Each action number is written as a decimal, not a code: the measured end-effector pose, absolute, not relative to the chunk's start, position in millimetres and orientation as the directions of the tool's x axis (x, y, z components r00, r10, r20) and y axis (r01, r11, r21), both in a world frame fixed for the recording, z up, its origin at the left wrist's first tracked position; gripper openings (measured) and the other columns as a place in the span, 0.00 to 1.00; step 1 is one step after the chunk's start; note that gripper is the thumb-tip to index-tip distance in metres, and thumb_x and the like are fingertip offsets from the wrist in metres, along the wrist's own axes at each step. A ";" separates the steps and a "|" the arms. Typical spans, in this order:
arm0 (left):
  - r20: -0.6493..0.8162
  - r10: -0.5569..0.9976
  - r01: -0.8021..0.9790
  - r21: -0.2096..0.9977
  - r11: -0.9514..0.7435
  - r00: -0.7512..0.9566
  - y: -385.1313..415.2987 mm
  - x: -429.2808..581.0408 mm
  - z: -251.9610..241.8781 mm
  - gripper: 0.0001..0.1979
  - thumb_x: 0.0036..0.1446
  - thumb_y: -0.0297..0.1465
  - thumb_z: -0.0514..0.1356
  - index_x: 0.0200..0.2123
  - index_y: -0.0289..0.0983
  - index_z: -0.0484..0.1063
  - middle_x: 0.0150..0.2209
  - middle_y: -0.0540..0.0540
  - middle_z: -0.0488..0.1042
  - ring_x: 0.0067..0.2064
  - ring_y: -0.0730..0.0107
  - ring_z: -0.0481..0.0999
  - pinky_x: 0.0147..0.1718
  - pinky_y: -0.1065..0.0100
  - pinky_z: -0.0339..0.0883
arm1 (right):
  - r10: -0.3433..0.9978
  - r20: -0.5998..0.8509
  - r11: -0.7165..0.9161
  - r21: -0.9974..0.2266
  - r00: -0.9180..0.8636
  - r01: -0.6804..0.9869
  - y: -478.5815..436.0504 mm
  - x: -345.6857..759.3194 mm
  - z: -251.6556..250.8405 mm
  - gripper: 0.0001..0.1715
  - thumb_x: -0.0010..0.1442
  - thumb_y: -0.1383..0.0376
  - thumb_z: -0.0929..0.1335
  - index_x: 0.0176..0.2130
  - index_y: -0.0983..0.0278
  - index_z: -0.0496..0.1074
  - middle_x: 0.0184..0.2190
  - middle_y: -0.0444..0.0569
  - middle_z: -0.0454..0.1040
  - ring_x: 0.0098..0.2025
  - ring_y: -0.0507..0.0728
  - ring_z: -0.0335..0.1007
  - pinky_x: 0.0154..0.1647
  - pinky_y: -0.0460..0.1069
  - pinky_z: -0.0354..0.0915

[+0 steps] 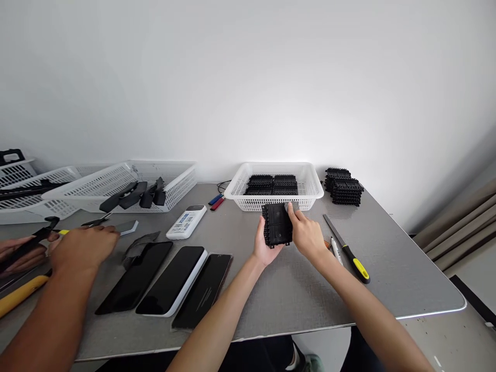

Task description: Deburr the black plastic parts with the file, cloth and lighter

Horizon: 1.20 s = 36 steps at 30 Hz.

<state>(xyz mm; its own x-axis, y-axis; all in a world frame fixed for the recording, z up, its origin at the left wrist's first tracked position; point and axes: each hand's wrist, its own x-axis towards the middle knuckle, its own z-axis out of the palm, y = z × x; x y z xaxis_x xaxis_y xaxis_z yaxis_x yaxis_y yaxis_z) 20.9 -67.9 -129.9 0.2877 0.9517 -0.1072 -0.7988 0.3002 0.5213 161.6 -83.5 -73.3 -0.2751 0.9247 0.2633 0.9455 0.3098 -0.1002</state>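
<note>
My left hand [265, 245] holds a flat black plastic part [278, 226] from its left and lower side, above the table. With my right hand [306, 232] I pinch a small grey pad [293, 205] against the part's upper right corner. Just behind the part is a white basket [313, 189] with similar black parts [273, 182] in it. More of these black parts stand stacked [345, 191] to the basket's right.
On the grey table [406, 279], a file [352, 256] and a marker [335, 249] lie right of my hands. Three phone-like slabs [172, 281] and a white device [186, 222] lie left. A co-worker's hands [83, 245] work at the far left by baskets [93, 191].
</note>
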 end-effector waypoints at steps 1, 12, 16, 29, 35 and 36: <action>-0.117 0.955 -0.808 0.510 0.294 0.274 -67.3 20.1 -130.3 0.29 0.63 0.52 0.53 0.50 0.35 0.77 0.48 0.40 0.80 0.48 0.59 0.79 0.46 0.63 0.72 | 0.927 0.229 0.319 -0.070 -0.296 0.945 -87.2 158.1 -78.9 0.37 0.65 0.75 0.55 0.71 0.68 0.49 0.49 0.59 0.74 0.39 0.57 0.75 0.32 0.48 0.65; -0.090 0.961 -0.814 0.514 0.270 0.262 -64.4 16.1 -125.8 0.30 0.62 0.53 0.53 0.47 0.33 0.78 0.40 0.39 0.82 0.36 0.56 0.81 0.33 0.59 0.75 | 0.939 0.146 0.320 -0.030 -0.312 0.947 -133.0 192.2 -60.4 0.27 0.67 0.69 0.58 0.62 0.60 0.68 0.38 0.50 0.77 0.34 0.57 0.75 0.29 0.48 0.62; -0.077 0.951 -0.791 0.538 0.292 0.298 -68.2 20.5 -123.9 0.29 0.64 0.52 0.52 0.48 0.33 0.78 0.42 0.38 0.82 0.38 0.55 0.81 0.35 0.57 0.75 | 0.938 0.320 0.173 -0.093 -0.135 0.981 -108.6 190.0 -43.9 0.31 0.69 0.70 0.55 0.68 0.59 0.58 0.44 0.51 0.76 0.37 0.56 0.75 0.28 0.47 0.61; -0.247 0.935 -0.810 0.473 0.347 0.256 -65.6 18.5 -141.1 0.23 0.60 0.50 0.58 0.39 0.36 0.80 0.33 0.44 0.82 0.31 0.64 0.79 0.31 0.66 0.72 | 0.935 0.100 0.343 -0.019 -0.340 0.939 -133.0 148.4 -90.9 0.35 0.63 0.77 0.57 0.67 0.70 0.58 0.49 0.60 0.74 0.40 0.58 0.77 0.33 0.49 0.69; -0.181 0.927 -0.784 0.495 0.375 0.329 -69.5 26.5 -133.4 0.25 0.63 0.49 0.55 0.44 0.34 0.79 0.41 0.41 0.82 0.39 0.61 0.81 0.39 0.64 0.73 | 0.962 0.119 0.266 -0.213 -0.245 0.940 -149.6 168.1 -59.1 0.24 0.64 0.72 0.59 0.50 0.61 0.77 0.36 0.50 0.77 0.36 0.58 0.77 0.32 0.48 0.63; -0.156 0.929 -0.785 0.498 0.368 0.337 -69.9 26.8 -131.8 0.25 0.64 0.49 0.55 0.45 0.34 0.79 0.42 0.41 0.82 0.41 0.61 0.81 0.41 0.64 0.73 | 0.960 0.179 0.254 -0.242 -0.214 0.937 -147.9 170.1 -50.9 0.25 0.65 0.72 0.58 0.53 0.60 0.75 0.37 0.49 0.77 0.36 0.58 0.76 0.32 0.48 0.62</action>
<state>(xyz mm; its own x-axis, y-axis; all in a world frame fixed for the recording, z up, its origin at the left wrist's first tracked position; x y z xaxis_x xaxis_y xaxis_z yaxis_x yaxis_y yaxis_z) 26.8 -69.9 -131.8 0.3370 0.9286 -0.1555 -0.7852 0.3683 0.4978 170.1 -147.9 -50.9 -0.2136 0.9603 0.1793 0.9365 0.2535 -0.2421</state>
